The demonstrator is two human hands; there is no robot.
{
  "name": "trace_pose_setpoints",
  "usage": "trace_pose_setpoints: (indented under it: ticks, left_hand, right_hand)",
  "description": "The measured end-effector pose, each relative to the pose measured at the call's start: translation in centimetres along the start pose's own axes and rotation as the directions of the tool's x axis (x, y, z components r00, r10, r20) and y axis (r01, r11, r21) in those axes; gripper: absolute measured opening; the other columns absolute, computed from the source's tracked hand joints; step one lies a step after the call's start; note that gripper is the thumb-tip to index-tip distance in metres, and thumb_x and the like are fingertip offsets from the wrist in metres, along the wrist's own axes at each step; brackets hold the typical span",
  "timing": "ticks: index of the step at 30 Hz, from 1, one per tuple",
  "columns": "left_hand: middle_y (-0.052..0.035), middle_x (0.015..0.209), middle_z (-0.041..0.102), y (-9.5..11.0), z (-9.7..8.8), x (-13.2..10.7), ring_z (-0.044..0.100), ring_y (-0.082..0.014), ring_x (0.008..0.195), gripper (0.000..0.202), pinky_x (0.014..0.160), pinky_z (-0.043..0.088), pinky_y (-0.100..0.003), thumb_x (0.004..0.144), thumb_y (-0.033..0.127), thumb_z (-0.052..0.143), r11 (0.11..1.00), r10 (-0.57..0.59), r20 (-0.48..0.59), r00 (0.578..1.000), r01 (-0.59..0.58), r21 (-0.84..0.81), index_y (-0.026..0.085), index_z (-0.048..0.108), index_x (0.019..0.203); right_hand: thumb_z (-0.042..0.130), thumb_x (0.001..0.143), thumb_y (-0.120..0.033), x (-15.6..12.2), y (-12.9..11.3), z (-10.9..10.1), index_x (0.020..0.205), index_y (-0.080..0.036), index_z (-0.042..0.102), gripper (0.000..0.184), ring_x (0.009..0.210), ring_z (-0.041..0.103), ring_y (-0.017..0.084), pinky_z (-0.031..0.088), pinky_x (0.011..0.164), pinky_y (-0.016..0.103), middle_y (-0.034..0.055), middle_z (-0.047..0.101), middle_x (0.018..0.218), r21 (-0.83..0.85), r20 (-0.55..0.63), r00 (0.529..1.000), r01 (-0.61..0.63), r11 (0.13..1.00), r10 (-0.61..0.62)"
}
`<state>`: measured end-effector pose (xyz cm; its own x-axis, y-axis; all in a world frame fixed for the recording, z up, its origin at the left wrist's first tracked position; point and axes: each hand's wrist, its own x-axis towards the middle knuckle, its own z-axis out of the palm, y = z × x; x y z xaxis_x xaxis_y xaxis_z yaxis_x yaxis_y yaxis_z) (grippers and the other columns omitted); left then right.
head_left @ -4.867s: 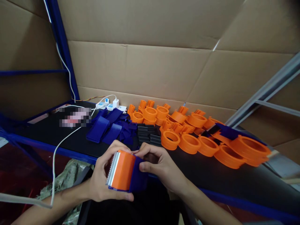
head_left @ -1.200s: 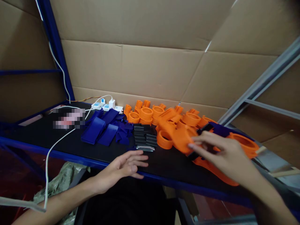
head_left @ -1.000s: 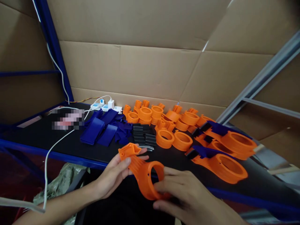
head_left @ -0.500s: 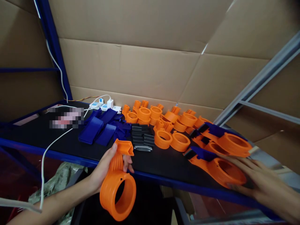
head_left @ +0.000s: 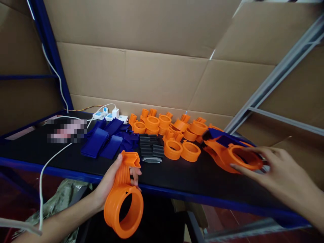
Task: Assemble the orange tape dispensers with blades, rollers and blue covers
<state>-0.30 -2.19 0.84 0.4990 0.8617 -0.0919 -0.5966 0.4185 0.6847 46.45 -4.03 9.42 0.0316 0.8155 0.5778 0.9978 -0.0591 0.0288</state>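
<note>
In front of the table edge, my left hand (head_left: pixel 111 182) grips the ribbed neck of an orange tape dispenser body (head_left: pixel 107 211); its ring hangs down and its squared end points up. On the right, my right hand (head_left: pixel 280 168) holds the ring of an orange tape dispenser (head_left: pixel 231 157) with its thumb and fingers. That one carries a blue piece and a black end piece, and lies against similar dispensers. Several bare orange dispenser bodies (head_left: pixel 173 150) stand grouped at the back middle. Left of them lie black blade-like pieces (head_left: pixel 152 148) and flat blue plastic pieces (head_left: pixel 95 143).
The black tabletop (head_left: pixel 174 175) has a blue front edge. A power strip (head_left: pixel 108 117) with white plugs sits at the back, and a white cable (head_left: pixel 53 158) runs over the left front edge. Cardboard walls (head_left: pixel 152 74) and a grey metal post (head_left: pixel 253 98) enclose the table.
My right hand has moved the front dispenser back, up against the other finished-looking ones, with its fingers now curled on a ring. My left hand keeps its hold; the view has shifted slightly.
</note>
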Motion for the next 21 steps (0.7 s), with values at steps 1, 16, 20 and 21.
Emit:
trace_pose_setpoints:
  ticks: [1, 16, 20, 21]
  left_hand:
    - [-0.0071, 0.065, 0.067, 0.0, -0.1, 0.0, 0.067, -0.0172, 0.057, 0.067, 0.064, 0.058, -0.029, 0.093, 0.068, 0.042, 1.0, -0.002, 0.003, 1.0, 0.002, 0.008, 0.009, 0.072, 0.086]
    - [-0.0086, 0.064, 0.069, -0.1, -0.1, 0.1, 0.068, -0.0168, 0.056, 0.071, 0.06, 0.057, -0.027, 0.089, 0.073, 0.044, 0.998, -0.038, 0.016, 0.999, 0.038, 0.045, 0.009, 0.073, 0.081]
    - [-0.0091, 0.065, 0.069, -0.1, -0.1, 0.1, 0.067, -0.0171, 0.056, 0.072, 0.063, 0.058, -0.029, 0.089, 0.074, 0.044, 0.997, -0.063, 0.035, 0.997, 0.062, 0.035, 0.009, 0.074, 0.083]
    - [-0.009, 0.065, 0.068, -0.1, -0.1, 0.1, 0.067, -0.0168, 0.056, 0.072, 0.063, 0.058, -0.029, 0.09, 0.073, 0.044, 0.998, -0.061, 0.037, 0.997, 0.06, 0.033, 0.008, 0.074, 0.083]
  right_hand:
    - [0.052, 0.069, -0.083, 0.8, -0.9, 0.7, 0.106, -0.02, 0.065, 0.074, 0.098, 0.061, 0.036, 0.052, 0.084, 0.048, 0.0172, 0.063, 0.1, -0.017, -0.026, 1.0, 0.001, 1.0, -0.001]
    - [0.047, 0.096, -0.052, 1.7, -6.3, 6.0, 0.111, -0.007, 0.069, 0.053, 0.108, 0.054, 0.04, 0.042, 0.094, 0.05, 0.0247, 0.066, 0.116, -0.201, 0.075, 0.995, 0.086, 0.976, -0.073]
    - [0.043, 0.097, -0.052, 1.1, -5.3, 7.1, 0.116, -0.011, 0.069, 0.052, 0.105, 0.056, 0.041, 0.046, 0.088, 0.053, 0.0256, 0.064, 0.124, -0.082, 0.076, 0.988, 0.141, 0.987, -0.134]
    - [0.042, 0.097, -0.053, 1.0, -5.0, 7.2, 0.116, -0.012, 0.069, 0.053, 0.105, 0.056, 0.041, 0.046, 0.088, 0.055, 0.025, 0.064, 0.124, -0.043, 0.07, 0.986, 0.153, 0.987, -0.15]
